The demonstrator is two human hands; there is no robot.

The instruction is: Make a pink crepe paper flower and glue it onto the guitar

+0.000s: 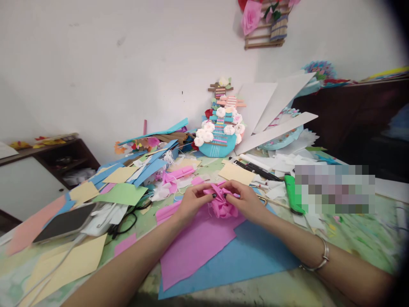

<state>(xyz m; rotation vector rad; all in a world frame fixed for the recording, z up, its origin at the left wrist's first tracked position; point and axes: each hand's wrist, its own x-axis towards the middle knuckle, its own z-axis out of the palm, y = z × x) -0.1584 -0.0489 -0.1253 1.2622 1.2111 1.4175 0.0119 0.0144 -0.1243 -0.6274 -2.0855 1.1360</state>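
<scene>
A crumpled pink paper flower (pixel 223 207) is held between my two hands, above a flat pink paper sheet (pixel 194 245). My left hand (pixel 197 199) pinches its left edge with thumb and fingers. On the other side my right hand (pixel 245 199) grips the folded petals, thumb toward the middle. Under the pink sheet lies a larger blue sheet (pixel 262 251). Rolled pink paper (pixel 166 212) rests just left of my left hand. Gold-handled scissors (pixel 262 199) lie partly hidden behind my right hand.
A blue lute-shaped craft (pixel 217 147) with white flowers leans against the wall. To the left are a phone (pixel 65 222), a white cable (pixel 60 260) and coloured paper pieces (pixel 123 194). Black pens (pixel 255 168) and a green object (pixel 293 194) lie to the right.
</scene>
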